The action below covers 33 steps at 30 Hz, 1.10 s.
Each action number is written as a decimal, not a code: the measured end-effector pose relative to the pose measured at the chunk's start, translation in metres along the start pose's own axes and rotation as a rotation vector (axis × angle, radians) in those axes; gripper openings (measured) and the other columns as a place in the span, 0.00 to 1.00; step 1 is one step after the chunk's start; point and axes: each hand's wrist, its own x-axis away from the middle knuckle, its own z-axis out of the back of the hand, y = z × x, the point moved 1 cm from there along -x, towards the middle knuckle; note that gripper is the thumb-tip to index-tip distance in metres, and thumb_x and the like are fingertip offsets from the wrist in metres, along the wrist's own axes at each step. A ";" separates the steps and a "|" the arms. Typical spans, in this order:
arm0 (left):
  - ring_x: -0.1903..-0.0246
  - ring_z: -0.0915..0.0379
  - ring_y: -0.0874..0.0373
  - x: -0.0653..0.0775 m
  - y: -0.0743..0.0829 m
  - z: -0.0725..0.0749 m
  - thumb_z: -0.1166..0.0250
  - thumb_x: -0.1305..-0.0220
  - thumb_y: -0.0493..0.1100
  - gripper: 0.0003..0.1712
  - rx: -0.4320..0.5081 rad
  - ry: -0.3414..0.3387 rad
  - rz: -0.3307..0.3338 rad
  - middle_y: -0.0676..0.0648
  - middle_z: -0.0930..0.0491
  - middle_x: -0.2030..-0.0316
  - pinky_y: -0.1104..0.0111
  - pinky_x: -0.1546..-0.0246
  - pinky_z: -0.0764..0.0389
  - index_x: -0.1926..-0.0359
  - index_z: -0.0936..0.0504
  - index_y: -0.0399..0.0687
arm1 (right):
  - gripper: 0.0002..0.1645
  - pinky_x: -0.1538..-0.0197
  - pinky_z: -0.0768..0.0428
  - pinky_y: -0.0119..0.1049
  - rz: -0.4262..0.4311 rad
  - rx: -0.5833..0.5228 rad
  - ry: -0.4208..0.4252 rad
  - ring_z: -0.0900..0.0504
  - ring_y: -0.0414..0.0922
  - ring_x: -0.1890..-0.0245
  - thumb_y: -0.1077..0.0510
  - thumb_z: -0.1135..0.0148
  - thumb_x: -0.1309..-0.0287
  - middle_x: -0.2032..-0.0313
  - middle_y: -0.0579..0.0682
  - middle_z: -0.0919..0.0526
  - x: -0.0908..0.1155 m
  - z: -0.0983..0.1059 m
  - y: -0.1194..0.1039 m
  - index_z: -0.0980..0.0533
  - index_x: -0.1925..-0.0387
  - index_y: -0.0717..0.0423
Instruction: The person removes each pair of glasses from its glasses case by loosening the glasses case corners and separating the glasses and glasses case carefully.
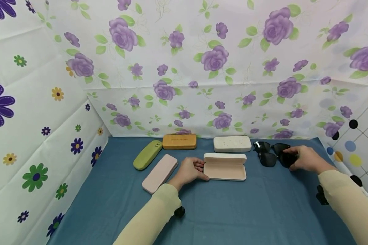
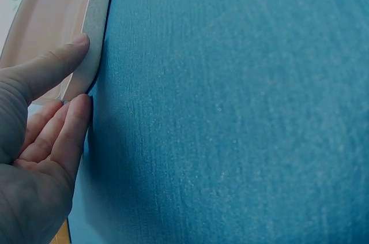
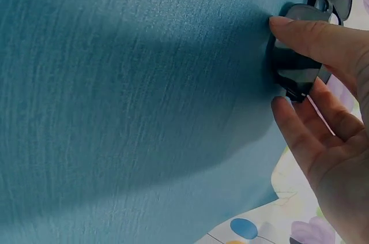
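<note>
Right hand (image 1: 306, 159): grips the front pair of black sunglasses (image 1: 268, 160) round the right-end lens, with thumb on the near edge and fingers at the far side. Sits at the right of the blue cloth (image 1: 220, 211), just in front of the rear pair of black sunglasses (image 1: 262, 146). Overlaps in view; can't tell if touching. Likely light and stiff, with slick, easily scratched lenses. Better held by rim or hinge corner than across a lens face. Long axis left to right, apparently with lower lens edges toward the person. Temple fold: can't tell.

Left hand (image 1: 188, 172): pinches the near-left corner of the raised-lid glasses case (image 1: 222, 173), with thumb on the front wall and fingers at the left end. Probably light, rigid, smooth; best held by the tray end, clear of the lid. Long axis left to right, with hinge on the far side and mouth toward the person.

Farther out: white case (image 1: 232, 144) behind, lengthwise left to right; pink case (image 1: 160, 173) left, slanted.
</note>
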 end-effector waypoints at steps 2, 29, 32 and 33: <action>0.67 0.20 0.59 0.001 0.000 0.000 0.17 0.72 0.41 0.34 -0.001 -0.001 -0.002 0.49 0.17 0.63 0.70 0.65 0.18 0.56 0.18 0.44 | 0.50 0.56 0.22 0.55 -0.003 0.002 -0.004 0.33 0.69 0.44 0.51 0.21 0.68 0.41 0.71 0.32 0.001 0.001 0.000 0.30 0.38 0.57; 0.63 0.20 0.55 0.002 -0.001 -0.001 0.18 0.70 0.39 0.33 0.008 0.004 -0.007 0.48 0.18 0.61 0.69 0.64 0.18 0.55 0.18 0.44 | 0.56 0.55 0.18 0.48 -0.182 -0.476 0.017 0.30 0.62 0.41 0.21 0.59 0.47 0.37 0.67 0.36 0.019 -0.042 -0.149 0.44 0.31 0.58; 0.63 0.20 0.55 0.002 0.000 -0.001 0.18 0.70 0.40 0.33 0.008 0.005 -0.006 0.48 0.18 0.61 0.70 0.64 0.18 0.55 0.18 0.44 | 0.59 0.53 0.19 0.50 -0.214 -0.566 -0.043 0.34 0.63 0.38 0.20 0.57 0.49 0.35 0.66 0.39 0.017 -0.050 -0.158 0.47 0.29 0.57; 0.63 0.20 0.55 0.002 0.000 -0.001 0.18 0.70 0.40 0.33 0.007 0.005 -0.006 0.48 0.18 0.61 0.70 0.64 0.18 0.55 0.18 0.44 | 0.59 0.53 0.19 0.51 -0.219 -0.588 -0.062 0.34 0.64 0.38 0.20 0.56 0.49 0.35 0.66 0.39 0.016 -0.051 -0.160 0.48 0.29 0.56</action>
